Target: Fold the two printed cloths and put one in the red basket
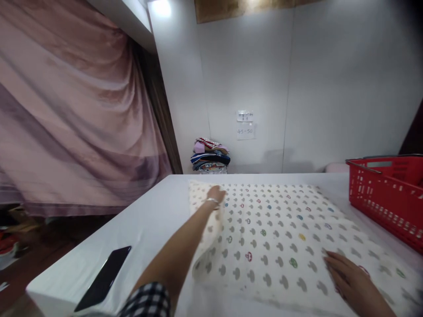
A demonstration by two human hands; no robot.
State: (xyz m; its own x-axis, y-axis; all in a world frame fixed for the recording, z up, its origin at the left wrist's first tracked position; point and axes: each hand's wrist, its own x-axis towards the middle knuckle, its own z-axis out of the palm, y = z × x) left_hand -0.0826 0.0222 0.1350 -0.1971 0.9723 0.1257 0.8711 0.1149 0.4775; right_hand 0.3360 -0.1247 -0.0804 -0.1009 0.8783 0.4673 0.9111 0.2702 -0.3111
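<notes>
A cream cloth (277, 211) printed with grey mushrooms and a few coloured ones lies spread over the white table. Its left side is turned over in a strip that shows the paler reverse, with a rounded curl at the near left corner. My left hand (216, 193), a bracelet on its wrist, reaches to the far left part of the cloth. Its fingers look closed on the turned edge, though the fingertips are partly hidden. At the near right my right hand (348, 277) rests on the printed side, palm down with fingers stretched out.
A black phone (104, 277) lies on the white table (145, 215) at the near left. To the right stands a red plastic basket (386, 198). Behind the table is a stack of folded fabrics (210, 156) against the wall. A pink curtain (82, 110) hangs on the left.
</notes>
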